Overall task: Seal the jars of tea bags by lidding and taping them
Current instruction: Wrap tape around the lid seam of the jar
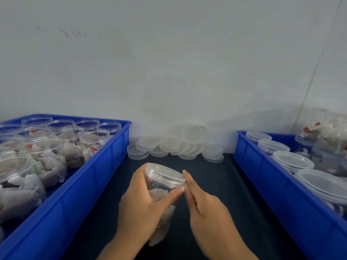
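A clear plastic jar [161, 186] with tea bags inside is tilted over the dark table, a clear lid [165, 174] sitting on its mouth. My left hand [142, 205] grips the jar's body, thumb lying across its front. My right hand [204, 209] is beside it on the right, its fingertips touching the lid's edge. No tape shows in the view.
A blue crate [97, 177] on the left holds several open jars of tea bags. Another blue crate [266, 175] on the right holds several lidded jars. Loose clear lids [176, 145] are piled against the white wall at the back of the dark table [216, 175].
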### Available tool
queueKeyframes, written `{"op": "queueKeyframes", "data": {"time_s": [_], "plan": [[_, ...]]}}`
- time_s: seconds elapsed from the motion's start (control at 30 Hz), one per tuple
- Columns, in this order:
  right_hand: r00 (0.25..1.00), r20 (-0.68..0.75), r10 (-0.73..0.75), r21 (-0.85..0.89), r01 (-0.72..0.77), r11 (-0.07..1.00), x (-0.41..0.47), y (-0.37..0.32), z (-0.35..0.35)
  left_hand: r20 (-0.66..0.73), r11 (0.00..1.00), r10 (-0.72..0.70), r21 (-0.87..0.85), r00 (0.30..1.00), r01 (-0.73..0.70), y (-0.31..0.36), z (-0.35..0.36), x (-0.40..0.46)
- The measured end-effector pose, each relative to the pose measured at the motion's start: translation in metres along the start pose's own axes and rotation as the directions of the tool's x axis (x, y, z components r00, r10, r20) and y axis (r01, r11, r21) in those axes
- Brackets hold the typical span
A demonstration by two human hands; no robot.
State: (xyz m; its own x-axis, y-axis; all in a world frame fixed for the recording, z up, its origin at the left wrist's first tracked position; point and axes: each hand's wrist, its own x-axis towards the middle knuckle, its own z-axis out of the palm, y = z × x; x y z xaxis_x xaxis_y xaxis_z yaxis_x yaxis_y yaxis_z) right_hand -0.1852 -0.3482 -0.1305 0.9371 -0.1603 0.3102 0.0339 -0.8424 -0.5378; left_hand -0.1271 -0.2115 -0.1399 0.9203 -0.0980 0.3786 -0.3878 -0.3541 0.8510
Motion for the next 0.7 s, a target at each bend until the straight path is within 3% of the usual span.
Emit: {"op": "queueKeyframes", "data": {"time_s": [0.17, 0.3, 0.47, 0.7], "plan": [[0.996, 0.054, -0.075, -0.078, 0.079, 0.994, -0.002, -0.006, 0.0, -0.014, 0.986, -0.102, -0.132, 0.995, 0.099, -0.007, -0.002, 0.006], [0.999, 0.046, -0.004, 0.159, -0.003, 0.987, -0.002, -0.004, -0.01, 0.01, 0.956, -0.095, -0.279, 0.995, 0.094, -0.012, -0.008, 0.012], [0.971, 0.238, 0.019, 0.417, -0.12, 0.901, -0.004, -0.008, -0.01, 0.088, 0.889, -0.137, -0.429, 0.987, 0.162, -0.019, -0.02, 0.02], [0.997, 0.078, 0.01, 0.173, -0.023, 0.985, -0.007, -0.013, -0.017, 0.208, 0.855, -0.097, -0.483, 0.973, 0.189, -0.023, -0.026, 0.022]]}}
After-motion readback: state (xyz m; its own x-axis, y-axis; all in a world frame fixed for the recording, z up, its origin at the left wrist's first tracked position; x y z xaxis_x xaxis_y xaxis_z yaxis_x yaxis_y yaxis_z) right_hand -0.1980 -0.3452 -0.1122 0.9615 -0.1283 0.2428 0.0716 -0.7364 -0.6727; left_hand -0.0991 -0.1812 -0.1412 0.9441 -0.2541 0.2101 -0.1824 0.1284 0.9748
